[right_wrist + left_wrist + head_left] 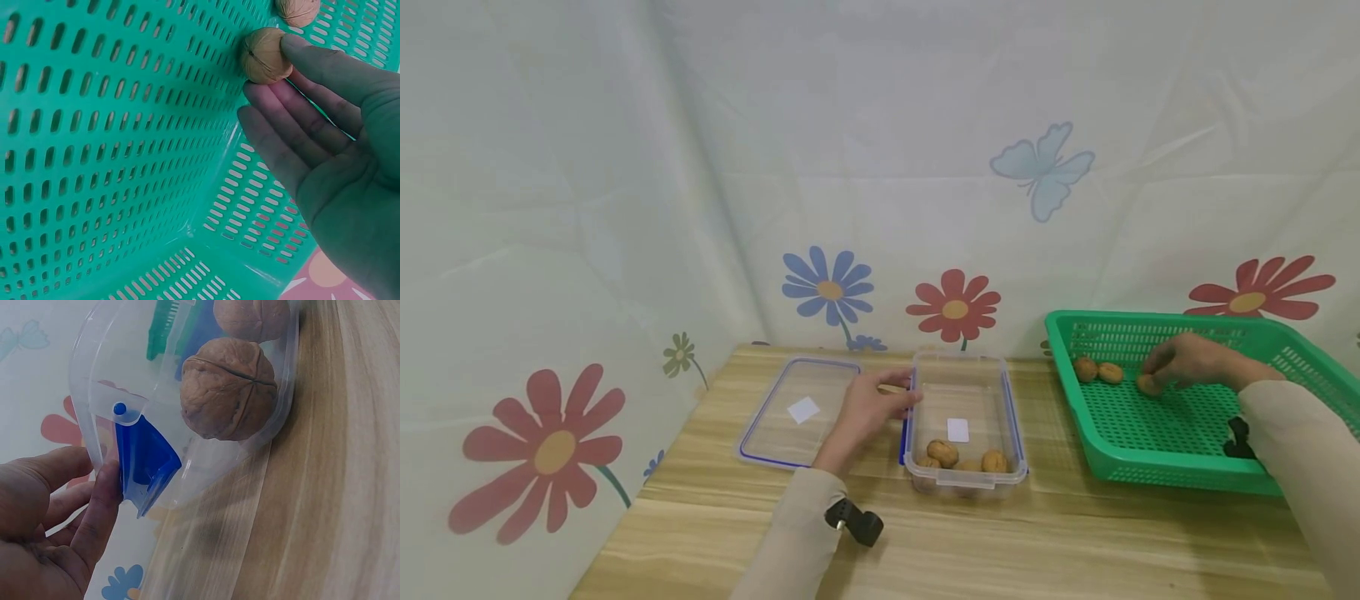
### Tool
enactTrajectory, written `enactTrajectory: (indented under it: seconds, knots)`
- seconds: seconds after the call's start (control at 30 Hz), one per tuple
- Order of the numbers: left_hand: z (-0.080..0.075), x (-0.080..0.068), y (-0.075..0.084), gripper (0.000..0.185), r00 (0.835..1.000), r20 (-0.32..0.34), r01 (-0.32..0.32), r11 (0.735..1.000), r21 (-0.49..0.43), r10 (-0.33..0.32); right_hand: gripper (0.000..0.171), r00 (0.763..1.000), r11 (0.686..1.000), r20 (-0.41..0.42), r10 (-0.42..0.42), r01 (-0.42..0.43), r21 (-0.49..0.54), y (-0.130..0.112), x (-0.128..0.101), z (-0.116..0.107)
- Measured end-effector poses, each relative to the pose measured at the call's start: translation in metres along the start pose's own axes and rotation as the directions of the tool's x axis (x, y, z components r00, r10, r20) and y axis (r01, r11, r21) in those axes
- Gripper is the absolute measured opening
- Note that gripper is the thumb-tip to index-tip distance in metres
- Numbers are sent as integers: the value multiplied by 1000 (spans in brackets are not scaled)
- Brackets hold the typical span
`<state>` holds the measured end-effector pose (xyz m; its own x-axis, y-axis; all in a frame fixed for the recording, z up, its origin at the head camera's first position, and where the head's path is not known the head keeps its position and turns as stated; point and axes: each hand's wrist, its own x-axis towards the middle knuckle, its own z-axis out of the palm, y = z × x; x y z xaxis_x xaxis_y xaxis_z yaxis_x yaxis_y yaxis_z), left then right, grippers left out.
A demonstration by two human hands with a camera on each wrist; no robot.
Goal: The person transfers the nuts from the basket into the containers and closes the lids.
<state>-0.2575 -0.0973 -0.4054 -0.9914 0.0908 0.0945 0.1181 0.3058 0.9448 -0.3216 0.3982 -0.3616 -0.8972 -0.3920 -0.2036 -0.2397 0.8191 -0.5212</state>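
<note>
A clear plastic container (1011,417) with blue clasps stands mid-table and holds three walnuts (942,452). My left hand (904,396) pinches its left rim at the blue clasp (147,459); in the left wrist view one walnut (228,387) shows through the wall beside my left hand (100,469). My right hand (1152,372) reaches into the green basket (1180,475) and pinches a walnut (1147,384) lying on the basket floor. In the right wrist view, my right hand (275,69) has thumb and forefinger on that walnut (262,55).
The container's clear lid (775,417) lies flat on the wooden table (1000,542) left of the container. Two more walnuts (1097,371) lie at the basket's far left. A flower-printed curtain backs the table, whose left edge is near the lid.
</note>
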Motion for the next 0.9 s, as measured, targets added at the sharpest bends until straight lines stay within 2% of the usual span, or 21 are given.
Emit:
enactTrajectory:
  seconds: [0.2,0.43,0.9]
  knots:
    - [-1,0,1,44,1000,0,3,1000,-2,-3,36,1000,999,-6,-7,6,-53,-1,1,-1]
    - [0,2,-1,44,1000,2,4,1000,6,-4,34,999,998,-44,-32,29,-60,-9,0,-4]
    - [0,0,1,43,1000,0,0,1000,5,0,34,986,994,-145,-86,76,-75,-40,-8,-10]
